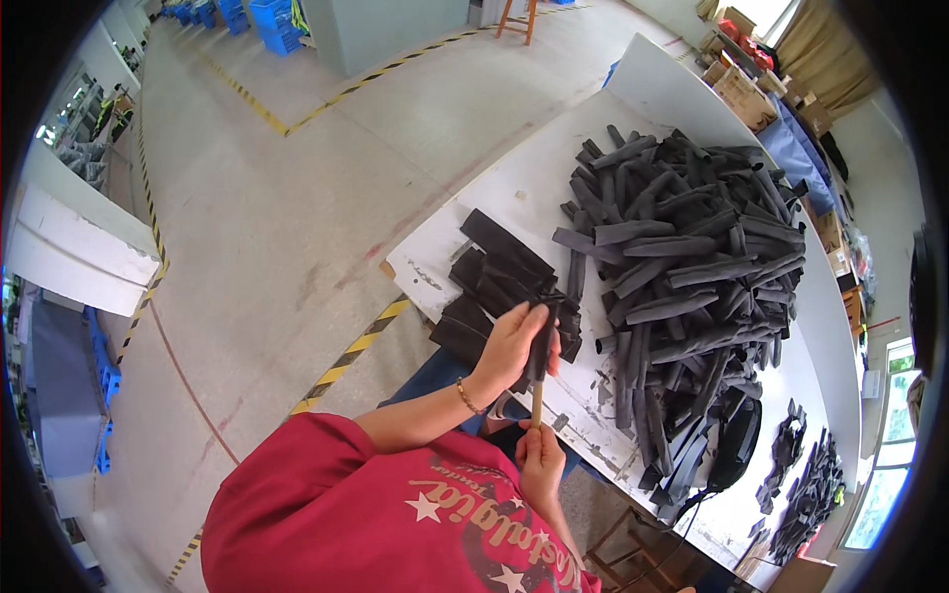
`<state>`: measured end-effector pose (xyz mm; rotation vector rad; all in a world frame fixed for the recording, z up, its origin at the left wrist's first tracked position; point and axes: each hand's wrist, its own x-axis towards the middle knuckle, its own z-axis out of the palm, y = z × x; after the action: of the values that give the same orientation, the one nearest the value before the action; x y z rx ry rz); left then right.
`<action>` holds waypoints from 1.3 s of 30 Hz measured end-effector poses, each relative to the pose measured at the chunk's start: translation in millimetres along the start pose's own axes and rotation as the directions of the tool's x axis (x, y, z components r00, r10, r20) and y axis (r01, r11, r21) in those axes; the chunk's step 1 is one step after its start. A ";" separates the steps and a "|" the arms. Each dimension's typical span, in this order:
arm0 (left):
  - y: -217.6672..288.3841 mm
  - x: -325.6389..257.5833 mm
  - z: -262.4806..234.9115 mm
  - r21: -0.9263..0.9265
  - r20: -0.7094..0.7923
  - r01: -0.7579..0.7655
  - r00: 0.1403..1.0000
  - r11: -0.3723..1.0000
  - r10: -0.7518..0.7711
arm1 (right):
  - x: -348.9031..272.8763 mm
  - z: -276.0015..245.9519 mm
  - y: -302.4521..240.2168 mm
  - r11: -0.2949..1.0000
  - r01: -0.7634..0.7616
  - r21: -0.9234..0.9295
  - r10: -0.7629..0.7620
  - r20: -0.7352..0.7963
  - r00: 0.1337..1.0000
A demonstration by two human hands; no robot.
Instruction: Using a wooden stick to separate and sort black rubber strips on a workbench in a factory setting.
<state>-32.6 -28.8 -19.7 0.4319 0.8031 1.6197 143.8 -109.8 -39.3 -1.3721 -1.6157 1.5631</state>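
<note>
Mid-threading: the left hand gripped a black sleeve, the right hand pinched a wooden stick inside it; next needed a straight push.

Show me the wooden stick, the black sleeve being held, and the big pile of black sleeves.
wooden stick (537, 407), head view, bare middle.
black sleeve (542, 341), head view, upper part.
pile of black sleeves (692, 267), head view, centre.
</note>
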 end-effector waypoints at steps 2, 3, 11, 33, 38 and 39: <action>-0.5 6.2 0.8 -0.011 -0.076 -0.041 0.996 0.999 0.040 | -4.2 4.0 1.7 0.998 -0.012 -0.055 0.012 -0.005 1.000; -0.6 8.5 0.5 -0.052 -0.146 -0.036 0.989 0.998 0.028 | -7.7 5.1 3.6 0.994 -0.025 -0.108 0.023 -0.016 1.000; 82.7 79.2 -49.1 -0.143 -0.333 -0.364 0.893 0.920 0.301 | -64.0 -38.4 57.8 0.949 0.261 -0.175 -0.223 0.209 0.952; 10.3 34.0 13.4 -0.266 0.105 0.413 0.911 0.871 -0.400 | -52.5 -62.5 -22.3 0.925 -0.361 0.121 0.317 0.281 0.906; 6.6 42.9 14.3 -0.327 -0.018 0.268 0.957 0.906 -0.290 | -56.9 -51.6 -23.1 0.931 -0.004 -0.365 0.017 0.033 0.999; 8.8 46.2 14.1 -0.317 -0.066 0.253 0.956 0.914 -0.287 | -60.6 -52.5 -18.8 0.931 0.000 -0.364 0.014 0.036 0.999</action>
<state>-39.3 19.0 -10.8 0.0061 0.6468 1.4828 206.2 -137.9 6.6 -1.5408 -2.0014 1.3428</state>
